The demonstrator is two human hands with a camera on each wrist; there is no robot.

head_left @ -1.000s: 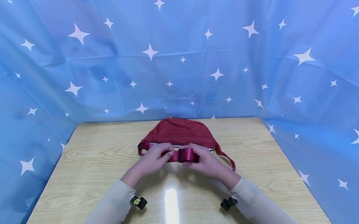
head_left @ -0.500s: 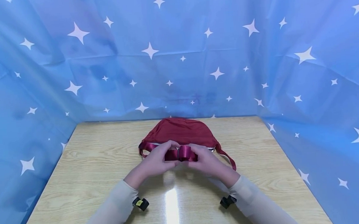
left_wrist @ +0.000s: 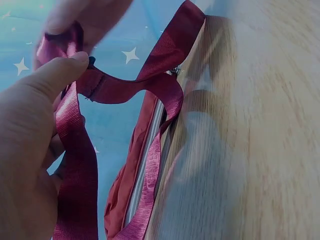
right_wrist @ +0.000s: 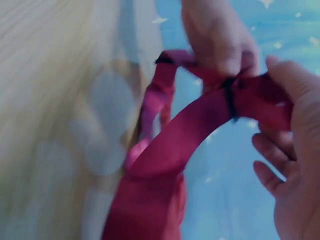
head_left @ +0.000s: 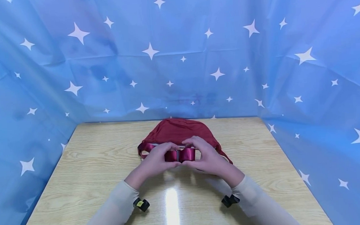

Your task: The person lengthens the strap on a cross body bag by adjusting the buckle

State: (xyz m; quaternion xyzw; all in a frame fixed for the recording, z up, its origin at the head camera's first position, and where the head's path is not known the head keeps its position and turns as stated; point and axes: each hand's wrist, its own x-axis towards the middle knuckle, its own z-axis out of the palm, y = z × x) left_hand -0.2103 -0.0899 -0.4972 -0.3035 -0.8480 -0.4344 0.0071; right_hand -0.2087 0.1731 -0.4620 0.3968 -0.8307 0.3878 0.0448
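At the centre of the frame, both hands have drawn closer: the left hand (head_left: 158,158) and right hand (head_left: 206,158) each pinch the maroon strap (head_left: 180,155), its 2 buckle halves now pressed together. The red waist bag (head_left: 181,132) lies on the worktop (head_left: 89,170) just behind them, so fastening looks nearly done.

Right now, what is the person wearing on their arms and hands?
Both arms are in long, close-fitting sleeves of pale beige cloth, the left sleeve and the right sleeve, reaching to the wrists. The left hand and right hand are bare: no gloves. A small black device sits under each wrist; the left device bears a yellow mark, the right device looks plain black.
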